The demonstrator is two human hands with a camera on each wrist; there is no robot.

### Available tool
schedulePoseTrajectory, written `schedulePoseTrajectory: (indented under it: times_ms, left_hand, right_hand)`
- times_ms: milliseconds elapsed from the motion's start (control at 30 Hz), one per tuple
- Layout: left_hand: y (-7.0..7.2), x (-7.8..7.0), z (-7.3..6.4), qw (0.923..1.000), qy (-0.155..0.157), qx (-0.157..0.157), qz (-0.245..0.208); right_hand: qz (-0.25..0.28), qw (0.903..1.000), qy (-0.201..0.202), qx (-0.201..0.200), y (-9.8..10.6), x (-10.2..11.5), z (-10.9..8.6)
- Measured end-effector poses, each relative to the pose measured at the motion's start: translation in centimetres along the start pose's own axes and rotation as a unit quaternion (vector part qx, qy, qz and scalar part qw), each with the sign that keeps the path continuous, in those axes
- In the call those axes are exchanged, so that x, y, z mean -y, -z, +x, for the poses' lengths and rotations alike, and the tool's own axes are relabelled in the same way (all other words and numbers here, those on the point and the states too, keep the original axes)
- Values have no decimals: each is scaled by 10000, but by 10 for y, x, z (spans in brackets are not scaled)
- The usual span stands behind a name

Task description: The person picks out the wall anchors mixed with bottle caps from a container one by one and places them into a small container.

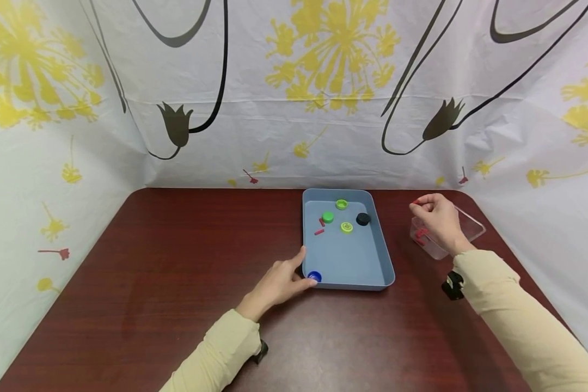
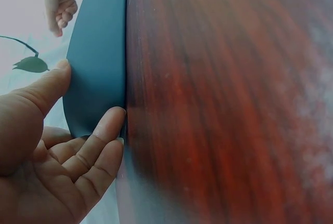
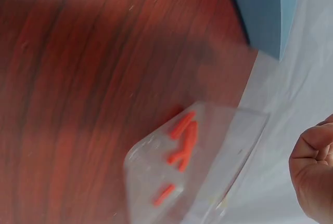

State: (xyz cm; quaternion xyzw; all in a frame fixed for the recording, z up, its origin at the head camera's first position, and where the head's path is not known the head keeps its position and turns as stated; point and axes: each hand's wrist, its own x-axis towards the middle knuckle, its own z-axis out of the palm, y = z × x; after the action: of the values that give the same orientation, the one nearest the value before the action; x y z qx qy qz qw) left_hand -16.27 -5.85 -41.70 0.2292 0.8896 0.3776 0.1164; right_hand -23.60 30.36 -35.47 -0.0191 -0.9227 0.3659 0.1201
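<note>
My left hand (image 1: 280,280) grips the near left corner of a blue-grey tray (image 1: 348,261), its thumb at the front wall and its fingers along the left side. A blue bottle cap (image 1: 314,276) lies in that corner. Above a clear plastic box (image 1: 438,251), my right hand (image 1: 440,219) pinches a small red stick (image 1: 415,202) between thumb and fingertips. In the right wrist view the stick is out of sight, with the curled hand at the right edge. Several red sticks (image 3: 183,146) lie inside the box.
Further back in the tray are a green cap (image 1: 328,217), a black cap (image 1: 363,219), two yellow-green caps (image 1: 346,227) and two red sticks (image 1: 319,232). Box and tray stand on a dark wooden table (image 1: 215,234). A patterned white sheet (image 1: 245,71) hangs behind and at both sides.
</note>
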Motion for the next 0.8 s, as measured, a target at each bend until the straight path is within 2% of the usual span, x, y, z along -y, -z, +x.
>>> schedulePoseTrajectory:
  times_ms: [167,467,800]
  left_hand:
    - [0,-1,-1,10000,-13,7,8]
    - [1,-2,-1,10000,-7,12,35]
    - [0,0,1,10000,-10,-27,91]
  right_hand:
    - [136,9995,-250,-142,8,-12,-2]
    - [34,9974,-541,-482,12,-32,-3]
    - [-41,9952,-654,-725,12,-44,-5]
